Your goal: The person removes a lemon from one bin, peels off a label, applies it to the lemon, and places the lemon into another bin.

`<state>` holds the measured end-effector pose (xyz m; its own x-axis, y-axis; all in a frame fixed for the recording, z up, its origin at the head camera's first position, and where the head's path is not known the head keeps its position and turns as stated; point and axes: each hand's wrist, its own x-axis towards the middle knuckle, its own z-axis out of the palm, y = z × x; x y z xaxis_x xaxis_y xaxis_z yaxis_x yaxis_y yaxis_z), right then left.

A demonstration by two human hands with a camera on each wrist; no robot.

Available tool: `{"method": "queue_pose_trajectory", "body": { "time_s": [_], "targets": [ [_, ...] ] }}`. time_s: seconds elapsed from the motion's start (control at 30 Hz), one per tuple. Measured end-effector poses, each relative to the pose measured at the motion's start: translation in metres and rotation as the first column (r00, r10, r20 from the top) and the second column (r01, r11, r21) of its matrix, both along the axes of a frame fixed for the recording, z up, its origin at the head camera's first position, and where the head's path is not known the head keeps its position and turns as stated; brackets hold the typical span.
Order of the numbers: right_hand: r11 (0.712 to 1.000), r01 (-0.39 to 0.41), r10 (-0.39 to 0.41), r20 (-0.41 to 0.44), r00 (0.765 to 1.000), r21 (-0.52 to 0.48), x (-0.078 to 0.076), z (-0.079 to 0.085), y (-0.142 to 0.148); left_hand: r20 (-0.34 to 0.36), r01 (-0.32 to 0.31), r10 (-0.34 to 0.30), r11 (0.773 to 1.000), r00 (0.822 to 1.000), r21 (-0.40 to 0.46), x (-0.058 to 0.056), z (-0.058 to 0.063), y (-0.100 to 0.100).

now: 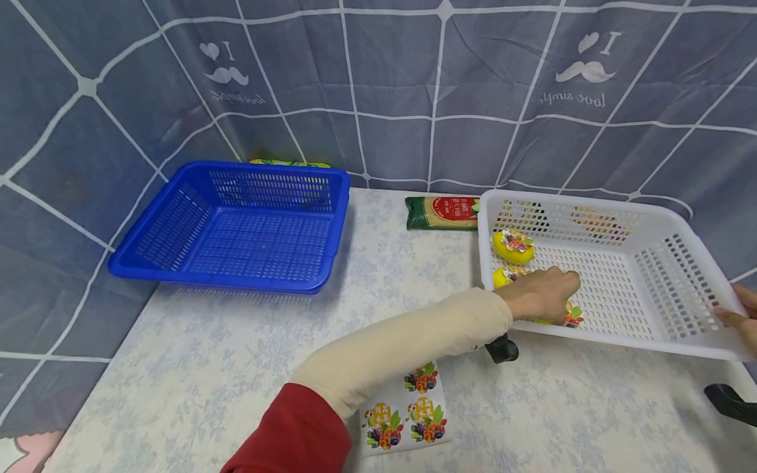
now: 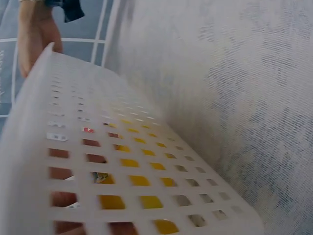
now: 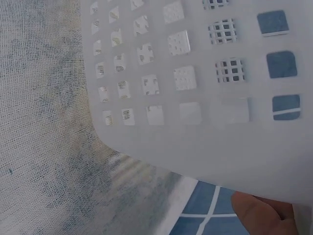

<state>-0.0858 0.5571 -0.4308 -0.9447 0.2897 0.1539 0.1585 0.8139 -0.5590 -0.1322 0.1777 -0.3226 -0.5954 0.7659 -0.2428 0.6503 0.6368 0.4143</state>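
A white perforated basket (image 1: 615, 338) sits at the right of the table, tilted in the head view. My left hand (image 1: 541, 295) reaches over its near left corner, fingers curled down over a yellow oval fruit (image 1: 542, 321) with a colourful fruit sticker; most of this fruit is hidden under the hand. Two more stickered yellow fruits, a far one (image 1: 512, 247) and a nearer one (image 1: 503, 276), lie along the left wall. At the right end, my right hand (image 1: 744, 318) grips the basket's rim. Yellow shows through the wall holes in the left wrist view.
A blue basket (image 1: 230, 282) stands at the back left, a yellow-green packet (image 1: 290, 163) behind it. Beside the white basket lies a green packet (image 1: 440, 213) with a red label. A sticker sheet (image 1: 405, 420) lies partly under my left sleeve. A grey curtain (image 1: 390, 79) hangs behind.
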Motion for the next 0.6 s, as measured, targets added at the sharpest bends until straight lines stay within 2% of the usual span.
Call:
{"method": "queue_pose_trajectory", "body": {
  "time_s": [0.13,0.37,0.6],
  "targets": [
    [0.999,0.033,-0.033,0.033,0.999,0.006,0.001,0.004,-0.006,-0.040,0.007,-0.009,1.000,0.999,-0.031,0.001,-0.003,0.001],
    [0.998,0.058,-0.058,0.048,0.997,0.005,-0.005,-0.018,0.017,-0.100,-0.012,0.006,0.998,0.995,-0.063,0.005,-0.005,0.008],
    [0.997,0.082,-0.081,0.056,0.995,-0.009,-0.005,-0.019,0.018,-0.118,-0.001,-0.003,0.999,0.993,-0.036,0.005,-0.002,0.003]
  ]
}}
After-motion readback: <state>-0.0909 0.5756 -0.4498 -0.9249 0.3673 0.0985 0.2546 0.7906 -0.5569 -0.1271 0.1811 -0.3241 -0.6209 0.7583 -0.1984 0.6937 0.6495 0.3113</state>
